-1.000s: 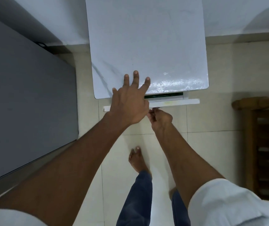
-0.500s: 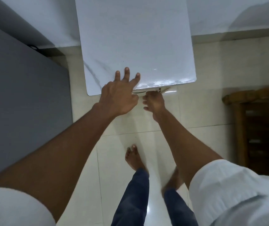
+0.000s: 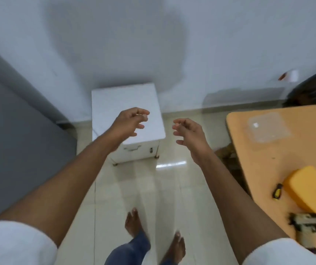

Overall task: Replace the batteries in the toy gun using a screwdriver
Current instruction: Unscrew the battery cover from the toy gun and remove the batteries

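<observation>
Blurred toy gun (image 3: 306, 221) runs off-frame; left hand (image 3: 129, 122) and right hand (image 3: 188, 132) hang loosely curled, empty.

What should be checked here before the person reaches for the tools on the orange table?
1. Left hand free: ok, fingers loosely curled, nothing held.
2. Right hand free: ok, holds nothing.
3. White cabinet drawer closed: ok, front sits flush.
4. Small yellow-and-black screwdriver available: ok, it lies on the light orange wooden table beside the yellow plastic box.
5. Camouflage toy gun on table: ok, partly cut off by the frame edge.
6. New batteries present: cannot tell.
</observation>
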